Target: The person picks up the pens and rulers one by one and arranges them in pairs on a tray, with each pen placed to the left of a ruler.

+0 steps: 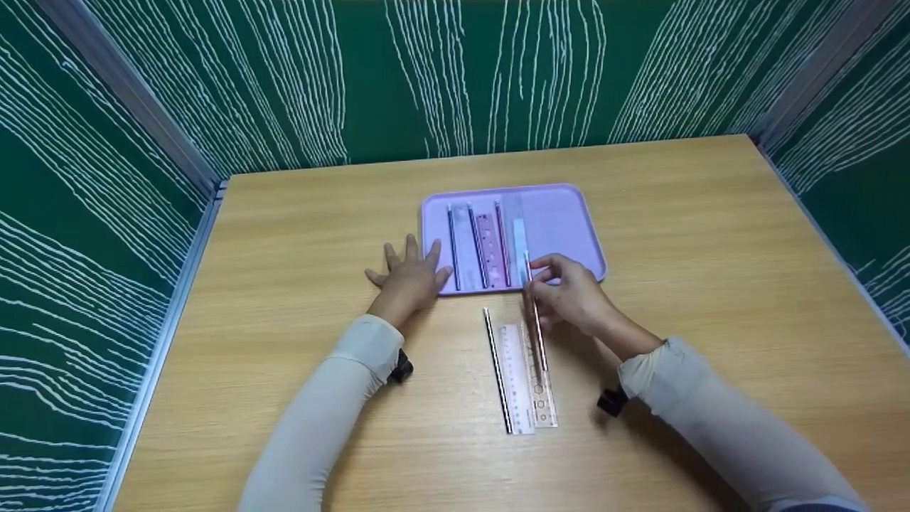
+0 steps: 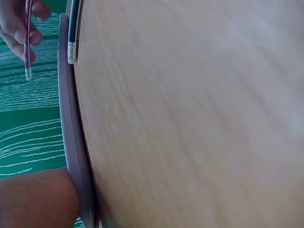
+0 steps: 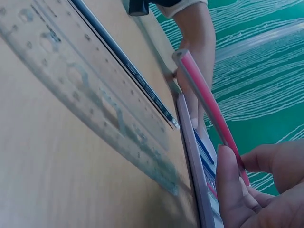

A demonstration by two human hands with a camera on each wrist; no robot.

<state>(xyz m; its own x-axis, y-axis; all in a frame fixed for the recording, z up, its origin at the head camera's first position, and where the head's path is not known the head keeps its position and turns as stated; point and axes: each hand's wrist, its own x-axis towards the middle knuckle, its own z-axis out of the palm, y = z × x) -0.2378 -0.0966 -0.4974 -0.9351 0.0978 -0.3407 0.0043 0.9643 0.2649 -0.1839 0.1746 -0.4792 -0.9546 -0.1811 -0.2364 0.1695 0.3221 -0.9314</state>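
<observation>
My left hand (image 1: 409, 279) lies flat on the wooden table, fingers spread, its thumb side against the front left corner of a lilac tray (image 1: 569, 213). Several rulers lie side by side in the tray's left half. My right hand (image 1: 569, 290) pinches a thin clear ruler with a red edge (image 1: 534, 313), held on edge over the tray's front rim. The right wrist view shows that ruler (image 3: 209, 109) tilted up between my fingertips (image 3: 228, 180). Below it on the table lie a clear ruler (image 1: 544, 398) and a black-edged clear ruler (image 1: 506, 373).
Green patterned walls close in the table on the left, back and right. The tray's right half (image 1: 561, 227) holds nothing. Bare wood (image 1: 711, 249) stretches on both sides of the tray and toward the near edge.
</observation>
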